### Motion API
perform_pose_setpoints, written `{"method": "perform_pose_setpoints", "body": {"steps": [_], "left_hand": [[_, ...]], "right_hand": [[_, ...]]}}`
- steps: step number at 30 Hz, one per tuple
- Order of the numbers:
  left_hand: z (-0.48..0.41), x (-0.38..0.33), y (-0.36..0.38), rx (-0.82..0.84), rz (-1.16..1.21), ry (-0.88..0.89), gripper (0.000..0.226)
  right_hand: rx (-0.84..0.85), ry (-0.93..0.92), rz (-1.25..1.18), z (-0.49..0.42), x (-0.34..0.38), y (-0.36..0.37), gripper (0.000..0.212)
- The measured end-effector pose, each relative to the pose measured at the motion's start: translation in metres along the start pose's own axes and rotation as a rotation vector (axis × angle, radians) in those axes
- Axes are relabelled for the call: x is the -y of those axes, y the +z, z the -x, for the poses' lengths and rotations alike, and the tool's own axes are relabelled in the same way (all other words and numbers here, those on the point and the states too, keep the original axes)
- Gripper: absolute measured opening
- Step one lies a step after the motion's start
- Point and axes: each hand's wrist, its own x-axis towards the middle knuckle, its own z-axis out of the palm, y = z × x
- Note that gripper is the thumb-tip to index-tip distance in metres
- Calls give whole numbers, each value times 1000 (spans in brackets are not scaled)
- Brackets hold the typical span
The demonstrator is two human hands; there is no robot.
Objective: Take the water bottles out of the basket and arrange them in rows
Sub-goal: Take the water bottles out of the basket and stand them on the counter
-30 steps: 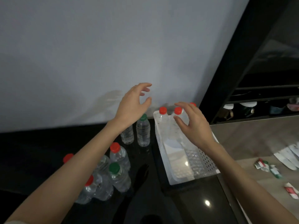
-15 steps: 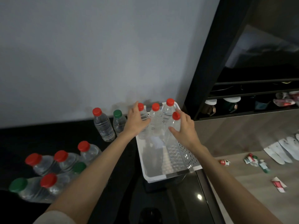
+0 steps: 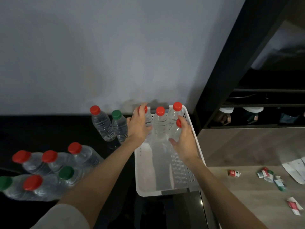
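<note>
A white perforated basket [image 3: 168,192] stands on the black counter, with several clear red-capped bottles upright at its far end. My left hand [image 3: 138,126] wraps the leftmost bottle [image 3: 147,115] there. My right hand [image 3: 184,139] grips the nearest one, a red-capped bottle [image 3: 177,132], by its body. Two more stand between and behind them, the middle bottle [image 3: 159,123] and the corner bottle [image 3: 175,111]. Left of the basket, a red-capped bottle [image 3: 102,124] and a green-capped bottle [image 3: 119,125] stand against the wall.
Several bottles with red and green caps [image 3: 49,171] are grouped at the counter's left front. A grey wall runs behind. To the right are dark shelves [image 3: 257,104] and a wooden floor strewn with torn labels [image 3: 267,176]. The counter's edge lies just right of the basket.
Both hands dropped from above the counter into the basket's far end and closed on bottles. The view shifted, showing more bottles on the left.
</note>
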Motion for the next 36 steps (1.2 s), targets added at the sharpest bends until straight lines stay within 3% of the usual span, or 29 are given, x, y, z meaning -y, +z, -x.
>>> {"method": "perform_pose_setpoints", "body": {"steps": [15,28,36], "left_hand": [[2,6,0,-15,-125,127,82],[27,-5,-15,43,-112,153,72],[47,-27,-69,-114,25,142,78]], "right_hand": [[32,-180,200,9,13,-11,89],[-27,-314,53,35,51,-57,91],[-22,-391,45,59,69,-73,91]]}}
